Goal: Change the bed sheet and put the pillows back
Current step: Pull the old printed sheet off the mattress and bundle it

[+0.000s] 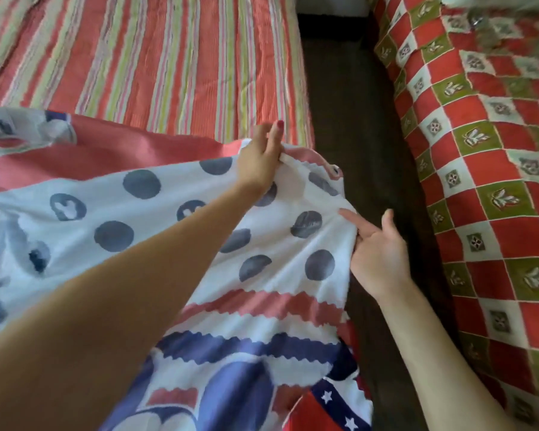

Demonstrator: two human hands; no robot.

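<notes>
Sheet (168, 213), dotted, lies bunched over the bed's (156, 57) right edge. Left hand (259, 160) pinches its hem; right hand (377, 244) grips a fold beside it. Uneven pulling could drag it floorward.

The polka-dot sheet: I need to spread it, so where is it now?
In the head view the polka-dot sheet lies lower left over the striped bed, its corner held by both hands, left and right.
</notes>
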